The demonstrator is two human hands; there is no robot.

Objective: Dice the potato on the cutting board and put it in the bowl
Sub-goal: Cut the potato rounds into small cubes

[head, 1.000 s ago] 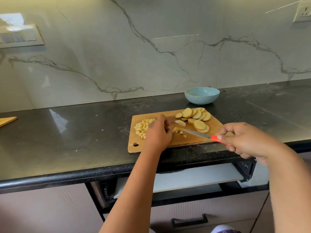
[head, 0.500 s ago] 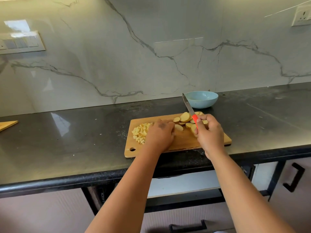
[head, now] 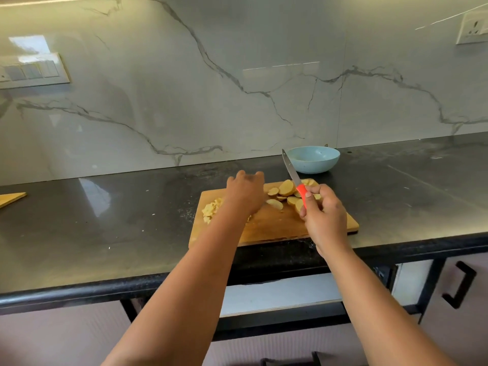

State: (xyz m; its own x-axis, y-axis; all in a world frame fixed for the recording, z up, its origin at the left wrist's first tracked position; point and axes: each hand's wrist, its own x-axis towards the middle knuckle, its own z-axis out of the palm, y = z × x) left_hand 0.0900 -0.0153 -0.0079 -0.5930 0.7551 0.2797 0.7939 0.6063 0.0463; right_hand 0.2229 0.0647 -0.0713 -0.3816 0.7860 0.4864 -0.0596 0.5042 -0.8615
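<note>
A wooden cutting board [head: 274, 225] lies at the counter's front edge. Round potato slices [head: 286, 188] are heaped on its far right part, with one slice [head: 274, 204] lying nearer the middle. A pile of small diced potato [head: 210, 209] sits at the board's left, partly hidden by my left forearm. My left hand [head: 247, 192] hovers over the board's far middle, fingers loosely spread, holding nothing. My right hand [head: 323, 219] grips the red handle of a knife [head: 291, 172], whose blade points up and away toward the light blue bowl [head: 313, 159] behind the board.
Dark stone counter [head: 105, 220] with a marble wall behind. Another wooden board's corner [head: 12, 198] shows at far left. Below the counter edge are a pulled-out drawer [head: 280, 294] and cabinet handles [head: 460, 285]. A wall socket [head: 472, 27] is top right.
My right hand swung the knife from lying across the board to blade-up over the slices. My left hand lifted from the board's middle and moved toward its far edge.
</note>
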